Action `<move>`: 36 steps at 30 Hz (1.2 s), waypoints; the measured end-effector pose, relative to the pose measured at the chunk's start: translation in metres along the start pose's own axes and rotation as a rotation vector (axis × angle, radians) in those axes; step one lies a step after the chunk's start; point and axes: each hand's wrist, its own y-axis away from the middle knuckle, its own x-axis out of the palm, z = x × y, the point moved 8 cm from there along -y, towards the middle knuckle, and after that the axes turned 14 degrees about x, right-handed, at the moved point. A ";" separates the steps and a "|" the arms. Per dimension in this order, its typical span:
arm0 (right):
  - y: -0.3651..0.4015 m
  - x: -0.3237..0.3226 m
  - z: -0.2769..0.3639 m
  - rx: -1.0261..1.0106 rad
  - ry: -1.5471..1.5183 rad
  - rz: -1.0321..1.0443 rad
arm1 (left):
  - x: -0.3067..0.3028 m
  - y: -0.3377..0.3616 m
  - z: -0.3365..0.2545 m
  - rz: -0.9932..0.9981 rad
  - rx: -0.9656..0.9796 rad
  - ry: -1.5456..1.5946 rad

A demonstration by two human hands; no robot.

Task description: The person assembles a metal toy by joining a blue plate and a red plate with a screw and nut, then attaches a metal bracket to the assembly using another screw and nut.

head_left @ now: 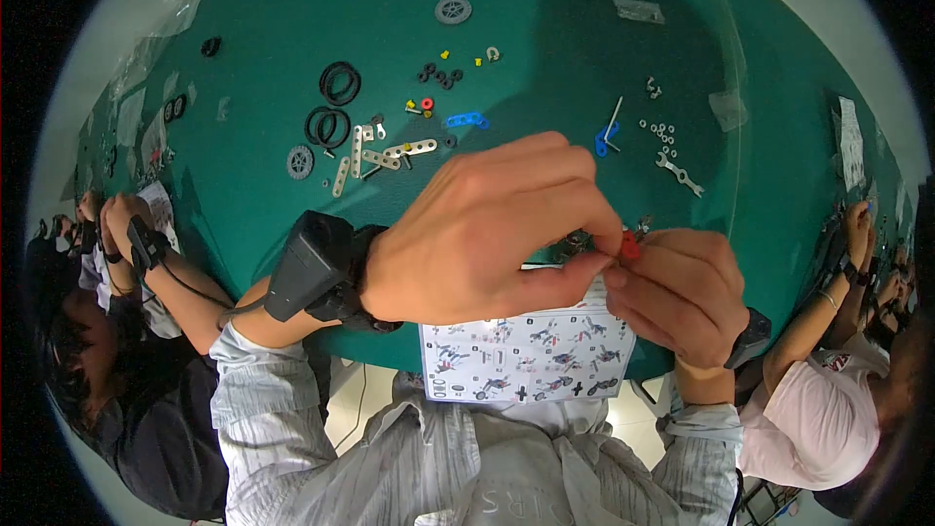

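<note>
My left hand point(497, 229) reaches across from the left with thumb and forefinger pinched at a small red piece point(630, 244). My right hand point(682, 297) meets it from the right, its fingers curled round the same red piece. Small metal bits point(643, 225) show just behind the red piece, and a dark part lies partly hidden behind my left fingers. Exact contact between the fingertips is hard to make out. Below both hands, a printed instruction sheet point(531, 356) with small pictures lies at the table edge.
On the green table point(292, 39) are black rings point(340, 84), grey wheels point(453, 10), metal strips point(356, 151), a blue strip point(466, 121), a wrench point(679, 175), small nuts point(658, 131) and a plastic bag point(639, 11). Other people sit at both sides, their arms point(816, 317) near the table.
</note>
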 end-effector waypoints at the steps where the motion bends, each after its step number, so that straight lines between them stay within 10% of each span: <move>1: 0.000 0.000 0.000 0.000 -0.006 -0.004 | 0.000 0.000 0.001 -0.001 -0.006 0.009; 36: -0.004 -0.011 -0.014 0.080 -0.161 -0.086 | -0.002 -0.001 -0.004 -0.027 -0.017 0.001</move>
